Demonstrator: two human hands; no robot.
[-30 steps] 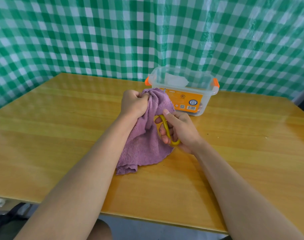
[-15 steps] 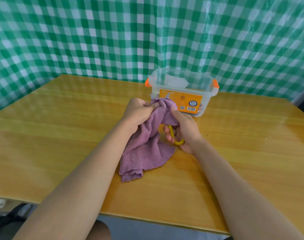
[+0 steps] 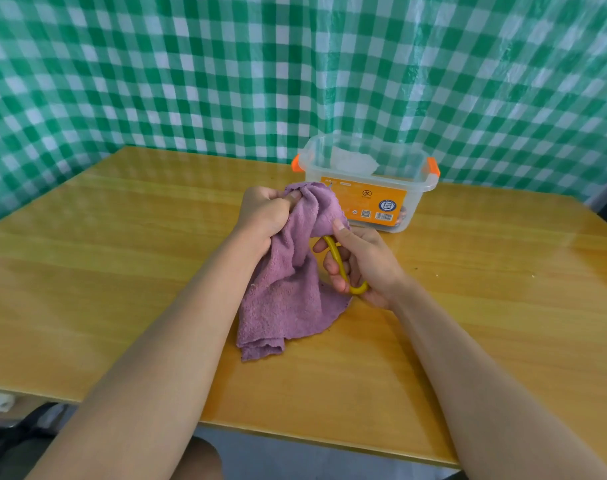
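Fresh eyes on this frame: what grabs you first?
The purple cloth mid-table, bunched at the top in the left hand, its lower end lying on the wooden table. Beside it the right hand grips a yellow loop handle whose far end disappears into the cloth. Behind them a clear box with orange clips stands before a green checked curtain.

LIGHT: bright, even, diffuse; checked sheet (image 3: pixel 191 64) glows palest at upper right | SHADOWS: soft, narrow, beside the purple cloth (image 3: pixel 288 299) on the counter (image 3: pixel 122 254) | GLARE: pale sheen across the counter's far side | FOCUS: centre sharp, corners slightly soft | DISTORTION: wide-angle bowing of counter edges and checks
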